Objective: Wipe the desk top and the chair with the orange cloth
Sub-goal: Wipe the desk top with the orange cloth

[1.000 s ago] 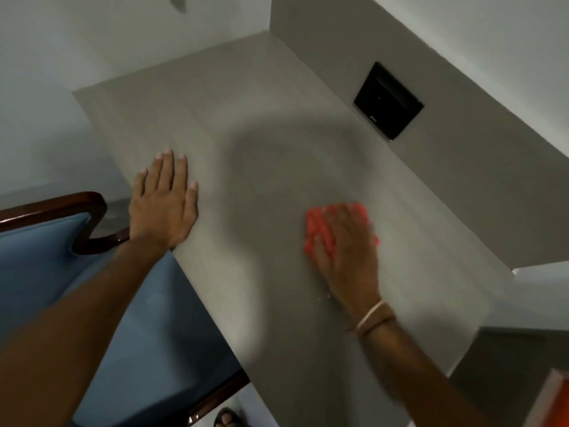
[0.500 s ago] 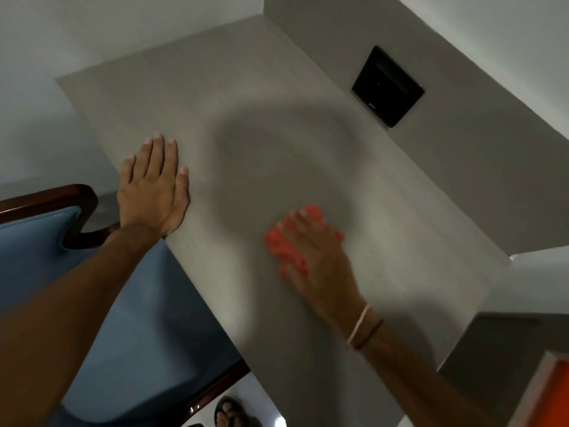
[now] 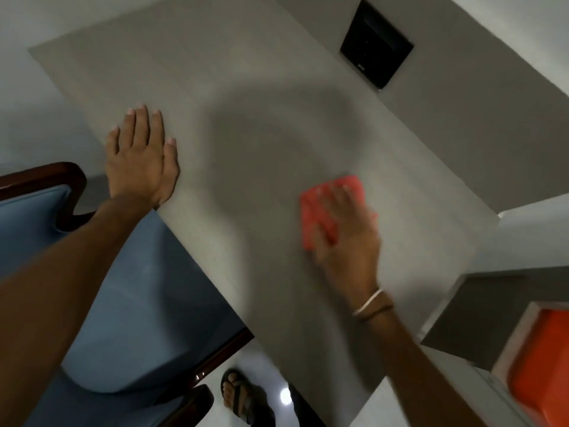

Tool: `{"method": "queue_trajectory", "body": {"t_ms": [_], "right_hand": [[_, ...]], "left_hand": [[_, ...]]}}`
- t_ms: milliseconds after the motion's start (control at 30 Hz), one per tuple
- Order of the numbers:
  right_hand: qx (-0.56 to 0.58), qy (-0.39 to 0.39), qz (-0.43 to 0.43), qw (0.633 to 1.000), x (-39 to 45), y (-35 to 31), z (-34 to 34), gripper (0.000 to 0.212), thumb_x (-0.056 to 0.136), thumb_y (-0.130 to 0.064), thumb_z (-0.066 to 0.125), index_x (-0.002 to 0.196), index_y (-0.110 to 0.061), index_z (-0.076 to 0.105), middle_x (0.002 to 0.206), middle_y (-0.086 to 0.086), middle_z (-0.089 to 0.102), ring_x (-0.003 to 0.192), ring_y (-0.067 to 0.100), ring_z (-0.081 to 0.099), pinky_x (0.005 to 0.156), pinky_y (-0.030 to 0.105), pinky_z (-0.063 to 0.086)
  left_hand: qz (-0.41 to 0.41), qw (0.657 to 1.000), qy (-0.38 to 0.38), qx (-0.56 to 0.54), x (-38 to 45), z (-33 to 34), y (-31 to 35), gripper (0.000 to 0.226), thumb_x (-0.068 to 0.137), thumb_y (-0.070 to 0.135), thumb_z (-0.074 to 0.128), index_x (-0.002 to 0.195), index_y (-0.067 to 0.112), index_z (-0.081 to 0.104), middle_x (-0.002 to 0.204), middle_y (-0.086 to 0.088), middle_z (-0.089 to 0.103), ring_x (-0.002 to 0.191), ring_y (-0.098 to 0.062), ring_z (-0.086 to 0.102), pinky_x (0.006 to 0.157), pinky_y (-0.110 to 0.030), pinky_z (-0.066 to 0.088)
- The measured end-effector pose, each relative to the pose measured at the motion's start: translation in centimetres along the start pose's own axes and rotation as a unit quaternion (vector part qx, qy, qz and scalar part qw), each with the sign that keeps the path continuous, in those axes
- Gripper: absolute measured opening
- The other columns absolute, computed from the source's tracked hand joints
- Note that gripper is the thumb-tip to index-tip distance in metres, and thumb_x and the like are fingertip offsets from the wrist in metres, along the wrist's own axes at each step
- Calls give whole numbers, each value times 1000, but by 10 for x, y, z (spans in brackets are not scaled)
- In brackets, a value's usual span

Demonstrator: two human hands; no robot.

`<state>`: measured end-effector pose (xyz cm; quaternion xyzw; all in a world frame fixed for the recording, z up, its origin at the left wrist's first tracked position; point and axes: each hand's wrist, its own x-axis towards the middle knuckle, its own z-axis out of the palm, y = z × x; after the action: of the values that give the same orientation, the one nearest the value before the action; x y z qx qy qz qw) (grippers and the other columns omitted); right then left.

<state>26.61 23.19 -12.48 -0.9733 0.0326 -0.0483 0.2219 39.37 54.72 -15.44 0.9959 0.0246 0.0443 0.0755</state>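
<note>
Nearest to me, at the bottom of my view, my foot in a dark sandal (image 3: 238, 396) stands on the pale floor (image 3: 268, 362), just beside the dark wooden frame of the chair (image 3: 147, 303), whose blue seat fills the lower left and tucks partly under the near edge of the tabletop (image 3: 246, 87). My left forearm reaches across over that seat, and my left hand (image 3: 141, 161) lies flat at the edge of the tabletop, palm down, fingers straight and close together, holding nothing. Further right, my right hand (image 3: 345, 235) presses down on the orange cloth (image 3: 320, 211), fingers spread open over it rather than curled around it; the cloth lies flat on the tabletop, showing beyond my fingertips and to the left of my hand. This hand and the cloth are blurred. Two thin bands (image 3: 371, 306) circle my right wrist. At the lower right edge, an orange panel in a pale frame (image 3: 542, 365) sits below the tabletop level. A broad soft shadow lies on the grey surface between my hands. Farthest away, a black square plate (image 3: 376, 44) is set in the grey back panel above the tabletop.
</note>
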Motion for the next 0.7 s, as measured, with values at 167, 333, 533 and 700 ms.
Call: {"method": "queue_trajectory", "body": {"t_ms": [167,333,533,700], "right_hand": [[-48,-56,-91,993,-115,-93,38,68,84,-48,55,149,-36,40,151,-3,47,132,29,50,99,48,50],[147,2,-103,984,-128,-120,32,48,95,-27,52,143,-27,54,137,-4,56,119,20,54,100,37,48],[-79,89,127,985,-36,-2,-17,50,92,-50,47,136,-28,60,126,7,60,115,33,53,97,45,42],[-145,38,66,986,51,-9,17,54,97,-41,43,149,-25,47,155,12,47,143,36,40,121,50,27]], "left_hand": [[3,1000,-13,-6,-13,0,6,62,107,39,18,160,7,16,168,-19,15,156,-34,14,126,-52,13],[6,1000,-22,-3,-18,-3,7,59,109,37,20,160,8,15,169,-18,13,156,-33,13,127,-51,13],[10,1000,-20,-5,-17,-3,6,58,109,37,21,159,7,18,168,-18,16,156,-33,14,126,-51,14],[21,1000,-7,-5,-15,-2,4,57,109,34,26,159,8,21,168,-18,18,156,-32,16,125,-50,15]]}}
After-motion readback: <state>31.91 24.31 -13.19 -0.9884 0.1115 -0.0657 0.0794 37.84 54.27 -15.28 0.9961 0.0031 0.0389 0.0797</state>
